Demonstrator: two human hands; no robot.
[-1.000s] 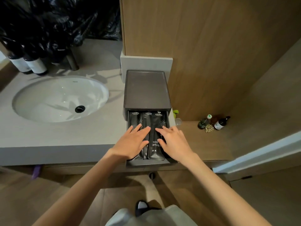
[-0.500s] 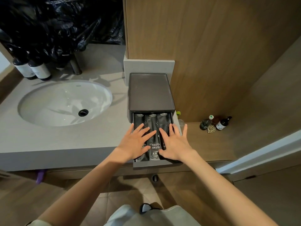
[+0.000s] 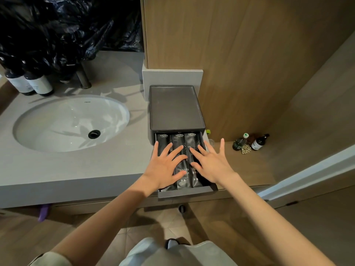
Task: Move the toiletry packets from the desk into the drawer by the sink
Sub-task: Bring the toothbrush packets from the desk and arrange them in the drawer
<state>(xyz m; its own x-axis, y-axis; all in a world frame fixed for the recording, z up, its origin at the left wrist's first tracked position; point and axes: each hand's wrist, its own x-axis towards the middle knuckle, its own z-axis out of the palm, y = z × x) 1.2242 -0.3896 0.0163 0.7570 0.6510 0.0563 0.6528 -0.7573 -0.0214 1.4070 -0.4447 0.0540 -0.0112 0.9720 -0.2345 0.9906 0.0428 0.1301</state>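
While both lie flat with fingers straight and spread, holding nothing, the left grip (image 3: 165, 166) and the right grip (image 3: 213, 167) rest side by side on the black packets (image 3: 180, 140). These packets lie lengthwise under the palms in the pulled-out drawer (image 3: 186, 193), their far ends showing beyond the fingertips. Past the fingertips sits the dark box (image 3: 175, 110) that houses the drawer, on the grey bench (image 3: 115, 162). Left of the left grip is the white sink (image 3: 57, 121); well right of the right grip stand small bottles (image 3: 258, 144).
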